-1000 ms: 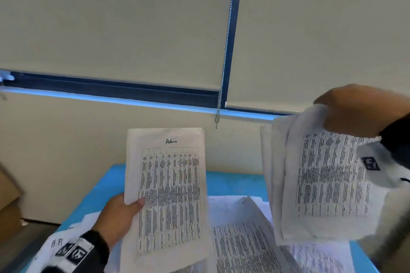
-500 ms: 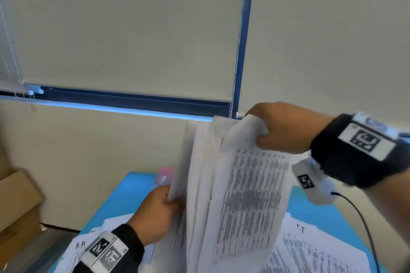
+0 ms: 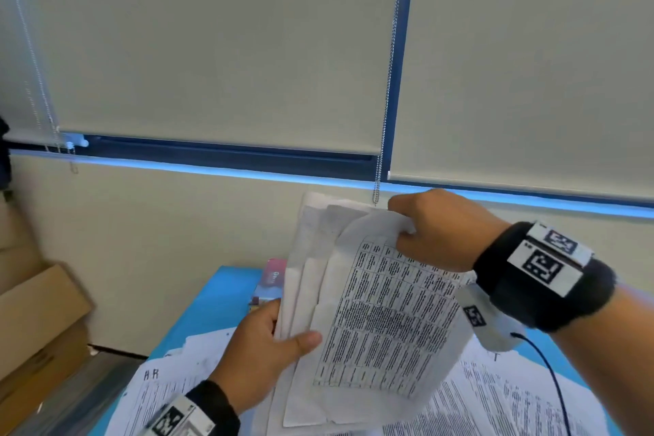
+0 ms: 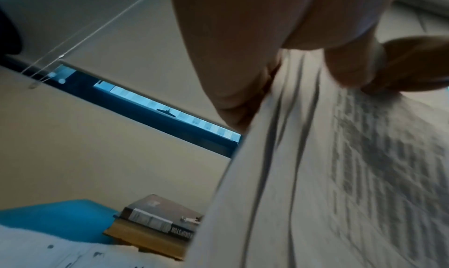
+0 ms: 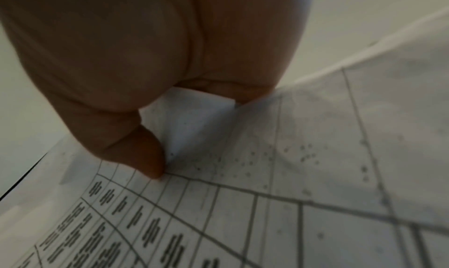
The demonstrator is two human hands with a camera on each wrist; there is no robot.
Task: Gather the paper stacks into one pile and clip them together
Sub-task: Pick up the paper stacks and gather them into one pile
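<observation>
Held paper stack: upright above the middle of the blue table, several fanned bundles, front sheet printed w/ a ruled grid of small text — illegible.

Left hand: grasps the stack's lower left edge, thumb across the front, fingers behind. Left wrist view shows a thumb tip and finger pressed against the sheet edges.

Right hand: pinches the stack's top right corner, thumb on the printed face, fingers curled over the top edge. Right wrist view confirms the thumb tip on the grid's upper row.

Loose sheets: spread flat over the table's near half, both sides of the held stack. One sheet at the near-left corner reads "HR" or similar — not certain.

Books: two stacked near the table's far edge, just behind the held stack; dark top volume, spine lettering seen inverted, unreadable. Small metal item on top cover — type cannot be told.

Cardboard boxes: left of the table, contents not visible.

Both wrist bands carry black/white square marker tags.
</observation>
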